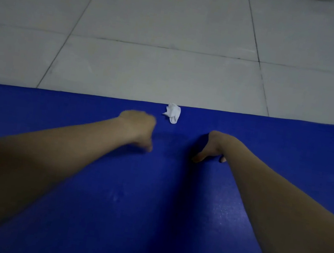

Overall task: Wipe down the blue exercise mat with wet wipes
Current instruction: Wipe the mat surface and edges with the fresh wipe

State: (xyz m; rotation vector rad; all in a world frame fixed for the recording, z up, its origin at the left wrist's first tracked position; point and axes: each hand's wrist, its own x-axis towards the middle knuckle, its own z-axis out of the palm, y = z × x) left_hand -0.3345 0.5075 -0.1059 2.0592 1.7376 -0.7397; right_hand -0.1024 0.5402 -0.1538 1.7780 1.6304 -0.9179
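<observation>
1. The crumpled wet wipe (pixel 172 113) lay on the blue exercise mat (pixel 152 189), at the mat's far edge, in neither hand.
2. Your left hand (pixel 137 128), blurred, hung over the mat with its fingers loosely curled and holding nothing. Your right hand (pixel 212 148) was relaxed, fingertips on the mat.
3. The wipe looked light, soft and probably damp, so it might have clung to the mat. Its bunched middle seemed the best place to pinch it.
</observation>
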